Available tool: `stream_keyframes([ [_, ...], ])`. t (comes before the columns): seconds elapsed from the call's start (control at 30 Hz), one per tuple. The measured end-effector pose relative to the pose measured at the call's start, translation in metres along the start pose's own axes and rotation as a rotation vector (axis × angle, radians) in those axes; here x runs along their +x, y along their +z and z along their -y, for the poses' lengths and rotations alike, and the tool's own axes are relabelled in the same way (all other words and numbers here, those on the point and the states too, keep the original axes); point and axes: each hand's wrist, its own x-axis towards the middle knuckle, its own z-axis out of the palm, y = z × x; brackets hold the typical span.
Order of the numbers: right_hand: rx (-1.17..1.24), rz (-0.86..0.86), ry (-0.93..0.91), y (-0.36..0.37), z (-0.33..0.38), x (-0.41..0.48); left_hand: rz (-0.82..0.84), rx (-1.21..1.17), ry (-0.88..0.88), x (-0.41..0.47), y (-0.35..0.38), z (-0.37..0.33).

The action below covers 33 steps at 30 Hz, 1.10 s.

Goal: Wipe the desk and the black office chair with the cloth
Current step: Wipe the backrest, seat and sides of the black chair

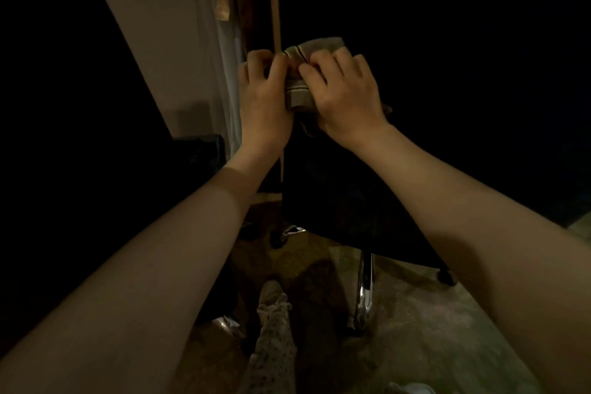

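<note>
**A:** Where's the cloth?

**B:** The striped cloth (299,91) is bunched between the hands. The left hand (262,96) and right hand (347,97) are both curled, pinching its folds, with fingertips nearly meeting.

**A:** And the black office chair?

**B:** The black office chair (335,201) is directly below and just beyond the hands, its chrome leg (364,291) under the right forearm. A downward reach should meet it, the right hand marginally nearer. The desk is lost in darkness.

**A:** Any writing?

**B:** None readable.

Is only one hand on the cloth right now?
No, the left hand and the right hand both pinch the cloth between them.
</note>
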Motion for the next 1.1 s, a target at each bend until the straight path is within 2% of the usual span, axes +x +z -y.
stream_keyframes([
  [0.17,-0.043,0.044,0.017,0.024,0.019,-0.011,0.095,-0.031,-0.08,-0.011,0.019,0.02],
  [0.27,-0.055,0.138,-0.052,0.037,0.035,-0.037,0.159,-0.123,-0.153,-0.046,0.039,0.03],
  [0.43,-0.074,0.279,-0.136,0.052,0.041,-0.105,0.333,-0.101,-0.124,-0.108,0.081,0.039],
  [0.53,-0.076,0.382,-0.151,0.059,0.041,-0.134,0.432,-0.101,-0.164,-0.132,0.102,0.039],
  [0.6,-0.089,0.537,-0.153,0.062,0.044,-0.152,0.554,-0.091,-0.143,-0.144,0.11,0.043],
  [0.7,-0.075,0.736,-0.101,0.056,0.052,-0.175,0.829,-0.053,-0.101,-0.156,0.11,0.041],
  [0.8,0.137,0.984,-0.041,0.051,0.055,-0.203,1.102,-0.007,-0.05,-0.158,0.102,0.02],
  [0.87,0.234,1.109,0.033,0.042,0.052,-0.214,1.204,0.001,0.025,-0.162,0.098,0.004],
  [0.93,0.27,1.081,0.074,0.029,0.048,-0.224,1.228,-0.013,0.072,-0.167,0.094,-0.004],
  [1.0,0.282,0.906,0.087,0.02,0.037,-0.23,1.181,-0.041,0.06,-0.166,0.09,-0.012],
  [1.1,0.302,0.6,0.177,0.011,0.011,-0.23,0.973,-0.057,0.102,-0.152,0.086,-0.028],
])
